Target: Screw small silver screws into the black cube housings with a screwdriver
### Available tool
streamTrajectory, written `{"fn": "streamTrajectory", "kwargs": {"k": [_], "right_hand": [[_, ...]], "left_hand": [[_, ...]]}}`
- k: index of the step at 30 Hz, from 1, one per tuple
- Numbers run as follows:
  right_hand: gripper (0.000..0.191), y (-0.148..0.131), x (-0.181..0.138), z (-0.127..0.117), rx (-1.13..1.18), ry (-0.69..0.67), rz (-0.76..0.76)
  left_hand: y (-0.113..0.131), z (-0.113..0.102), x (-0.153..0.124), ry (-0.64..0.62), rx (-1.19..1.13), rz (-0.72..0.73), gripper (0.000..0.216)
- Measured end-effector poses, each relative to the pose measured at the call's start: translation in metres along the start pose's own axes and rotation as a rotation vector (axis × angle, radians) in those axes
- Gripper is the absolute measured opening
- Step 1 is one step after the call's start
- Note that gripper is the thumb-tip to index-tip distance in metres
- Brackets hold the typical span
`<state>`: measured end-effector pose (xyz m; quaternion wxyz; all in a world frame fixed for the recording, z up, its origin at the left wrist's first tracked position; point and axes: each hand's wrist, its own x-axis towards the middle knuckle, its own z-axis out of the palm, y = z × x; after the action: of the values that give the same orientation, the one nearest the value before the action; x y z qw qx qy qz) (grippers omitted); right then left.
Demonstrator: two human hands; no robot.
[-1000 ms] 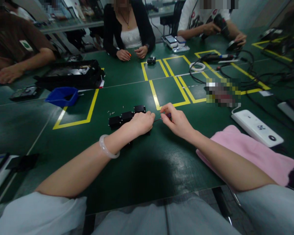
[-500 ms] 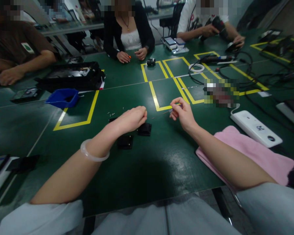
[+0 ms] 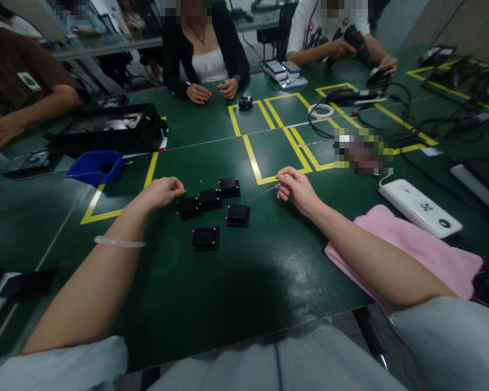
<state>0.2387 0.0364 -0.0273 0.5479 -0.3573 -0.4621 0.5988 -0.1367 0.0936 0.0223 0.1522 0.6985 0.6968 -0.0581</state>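
My left hand [image 3: 163, 191] is low over the table, left of the black modules, thumb and fingertips pinched together; what is between them is too small to make out. In my right hand [image 3: 296, 189] is a thin screwdriver [image 3: 264, 191], its long narrow shaft pointing left and down toward the modules. Several small square black modules lie between the hands: a slanting row of three with one module [image 3: 209, 199] in the middle, another module [image 3: 238, 215] below the row, and a module [image 3: 206, 238] nearest me. Pale dots show at their corners.
A blue bin [image 3: 94, 167] and a long black tray [image 3: 106, 126] stand at the left. Yellow tape outlines [image 3: 256, 163] mark the green table. On the right are a pink cloth [image 3: 403, 244], a white power strip [image 3: 421, 207] and black cables. Other people sit across the table.
My left hand has moved left, away from above the modules, uncovering the row of three. It now covers the spot where small pale pieces lay. My right hand stays nearly in place with the screwdriver.
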Motion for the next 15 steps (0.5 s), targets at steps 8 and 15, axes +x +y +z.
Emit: {"fn": "streamTrajectory", "kwargs": {"k": [8, 15], "right_hand": [[0.016, -0.009, 0.000, 0.008, 0.080, 0.011, 0.066], [0.025, -0.023, -0.007, 0.016, 0.119, -0.007, 0.092]], "left_hand": [[0.000, 0.005, 0.007, 0.005, -0.084, 0.056, 0.025], [0.003, -0.002, -0.001, 0.053, -0.123, 0.101, 0.036]]}}
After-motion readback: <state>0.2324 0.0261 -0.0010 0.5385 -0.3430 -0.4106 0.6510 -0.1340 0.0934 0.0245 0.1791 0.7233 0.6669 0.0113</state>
